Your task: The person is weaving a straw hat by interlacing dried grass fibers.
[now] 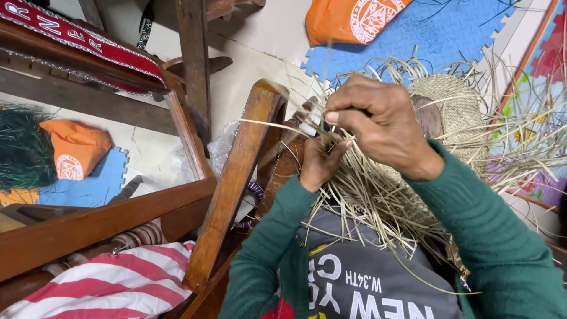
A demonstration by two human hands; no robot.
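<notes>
The right hand (378, 121) is closed on pale straw strands (366, 201), pinching them by the thumb. The left hand (319, 162) sits just below, fingers curled into the same bundle, possibly gripping a strand, though the straw hides it. Behind them lies a partly woven straw hat (458, 109). A wooden chair frame (236, 177) stands to the left, above a red-and-white striped cloth (124, 283).

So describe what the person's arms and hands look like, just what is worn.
Both arms wear long dark green knitted sleeves with ribbed cuffs ending at the wrists. The left hand and right hand are bare: no gloves, and no rings or watch visible.
</notes>
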